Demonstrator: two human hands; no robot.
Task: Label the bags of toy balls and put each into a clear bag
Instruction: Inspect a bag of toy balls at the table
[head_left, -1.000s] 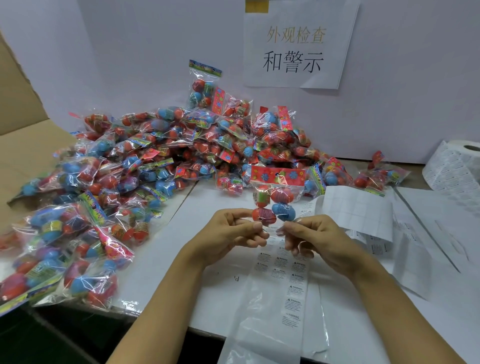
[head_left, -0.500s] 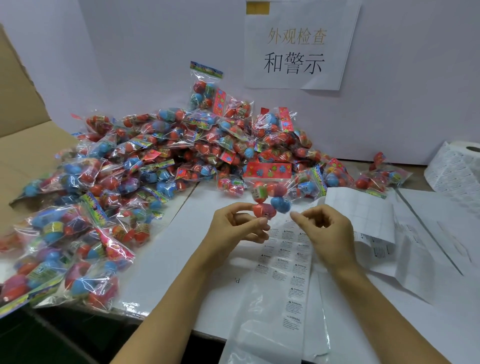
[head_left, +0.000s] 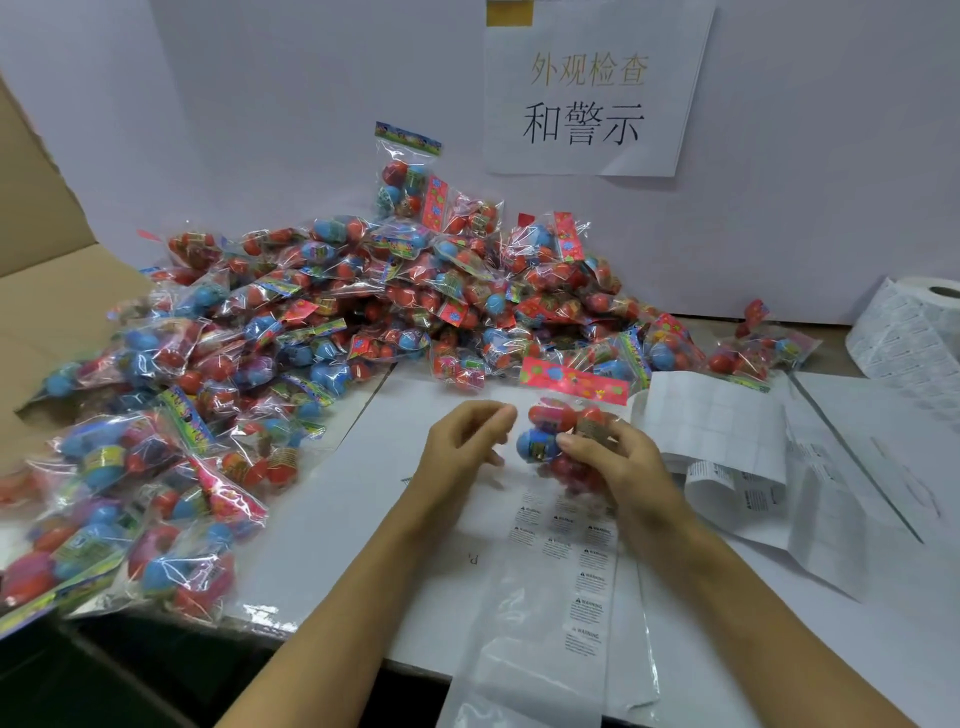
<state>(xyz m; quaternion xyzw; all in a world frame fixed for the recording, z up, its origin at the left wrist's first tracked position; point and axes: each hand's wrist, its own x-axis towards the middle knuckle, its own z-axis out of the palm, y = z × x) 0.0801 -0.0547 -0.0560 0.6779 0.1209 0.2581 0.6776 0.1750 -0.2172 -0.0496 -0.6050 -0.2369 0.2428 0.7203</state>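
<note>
Right hand: grip clamped on ball bag, above bench.
Left hand: fingers curled, holding nothing visible.
Labels: strip below; peel one, press flat on bag.
Clear bag: near edge, load next.

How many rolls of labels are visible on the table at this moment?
1. The label roll stands at the far right edge of the table, against the wall, partly cut off by the frame. More could lie out of view or behind the pile of toy ball bags.
</note>
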